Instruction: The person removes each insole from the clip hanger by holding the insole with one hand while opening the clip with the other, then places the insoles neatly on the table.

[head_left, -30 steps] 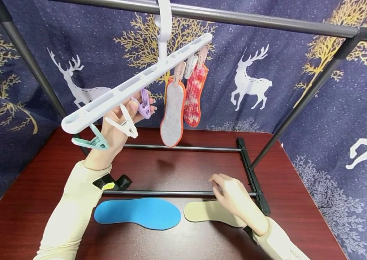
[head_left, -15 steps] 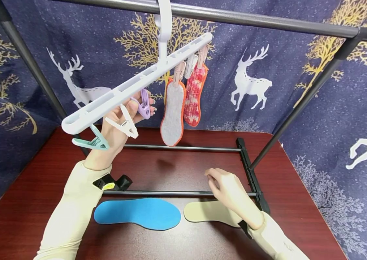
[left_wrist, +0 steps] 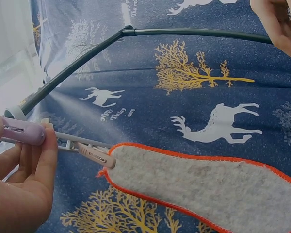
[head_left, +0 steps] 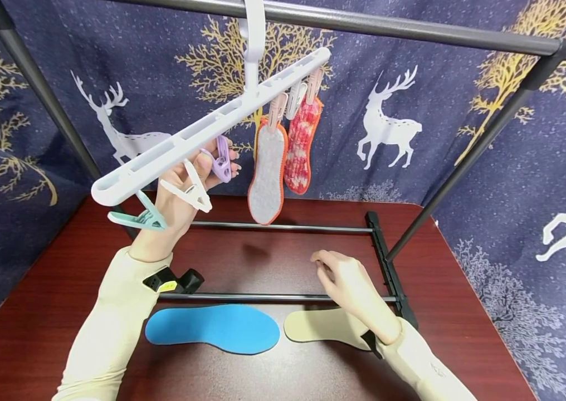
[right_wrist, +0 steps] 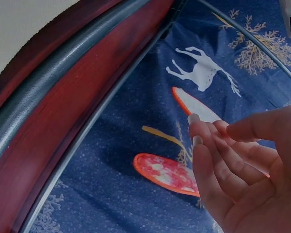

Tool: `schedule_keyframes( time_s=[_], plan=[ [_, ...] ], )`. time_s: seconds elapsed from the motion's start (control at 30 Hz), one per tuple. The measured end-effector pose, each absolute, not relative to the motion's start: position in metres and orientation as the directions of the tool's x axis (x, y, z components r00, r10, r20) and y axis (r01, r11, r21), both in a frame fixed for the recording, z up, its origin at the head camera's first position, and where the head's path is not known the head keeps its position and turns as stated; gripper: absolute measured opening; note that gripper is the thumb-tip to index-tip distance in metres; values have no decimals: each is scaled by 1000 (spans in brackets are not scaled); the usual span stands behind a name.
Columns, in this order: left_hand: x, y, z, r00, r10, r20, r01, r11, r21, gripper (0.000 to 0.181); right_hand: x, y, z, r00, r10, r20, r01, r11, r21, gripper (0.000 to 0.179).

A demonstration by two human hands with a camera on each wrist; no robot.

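Observation:
My left hand (head_left: 176,216) is raised under the left half of a white clip hanger (head_left: 203,129). Its thumb and fingers pinch a purple clothespin (head_left: 221,162), also seen in the left wrist view (left_wrist: 26,132). A white clothespin (head_left: 194,194) and a mint green one (head_left: 146,218) hang nearer. On the hanger's far half, pink clothespins hold a grey insole with orange edging (head_left: 266,178) and a red and white insole (head_left: 301,147). My right hand (head_left: 350,281), fingers loosely curled and holding nothing, hovers above a beige insole (head_left: 318,324), partly covering it.
A blue insole (head_left: 213,328) lies flat on the dark red table (head_left: 243,379). The hanger hooks over the top bar (head_left: 388,30) of a grey metal rack, whose lower bars (head_left: 273,298) cross the table. Behind hangs a blue cloth (head_left: 343,72) with white deer.
My right hand has shifted slightly up and to the left, uncovering no new thing. The left hand keeps its place at the purple clothespin.

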State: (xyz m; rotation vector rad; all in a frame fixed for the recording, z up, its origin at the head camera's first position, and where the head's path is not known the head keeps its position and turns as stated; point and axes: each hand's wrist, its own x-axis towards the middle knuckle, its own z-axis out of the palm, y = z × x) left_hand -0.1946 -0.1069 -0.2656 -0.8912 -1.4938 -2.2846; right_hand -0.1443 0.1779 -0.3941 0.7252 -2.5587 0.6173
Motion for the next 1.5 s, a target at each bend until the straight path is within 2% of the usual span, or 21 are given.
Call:
schedule_keyframes(
  time_s=[0.53, 1.5],
  plan=[
    [-194, -106, -265, -785, 102, 611, 512, -449, 733, 51, -148, 176, -395, -797, -374, 475, -552, 770, -320, 20],
    [-193, -106, -263, -793, 98, 601, 509, -435, 743, 42, -157, 166, -391, -774, -373, 512, -576, 749, -326, 20]
  ],
)
